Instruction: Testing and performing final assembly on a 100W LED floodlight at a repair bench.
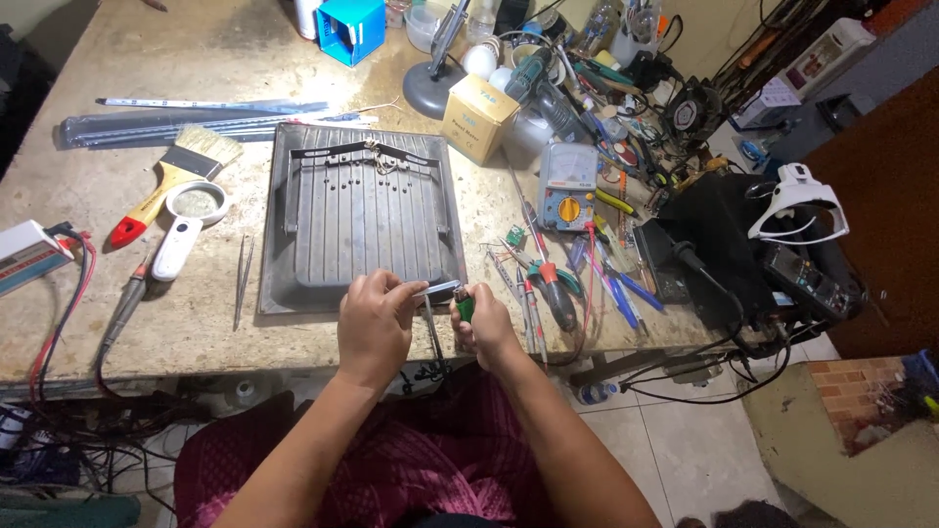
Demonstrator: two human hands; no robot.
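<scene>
Far left, a white box (27,252) with red leads is cut off by the frame edge; cables below the counter (196,332) rim are tangled and hard to sort out. Paintbrush (171,178), magnifier (186,227) and tweezers (242,279) lie on open counter left of the grey ribbed housing (362,220), with bare room between them. Housing's near edge sits close to the counter's front rim. Left hand (374,328) is palm down at that edge, fingers curled, grip closed on a thin metal strip (435,289). Right hand (484,330) just beside it, fisted, grip clamped on a green-handled tool (466,309); tip hidden. Right of the hands: multimeter (567,186), crowded pliers and screwdrivers, little free space.
</scene>
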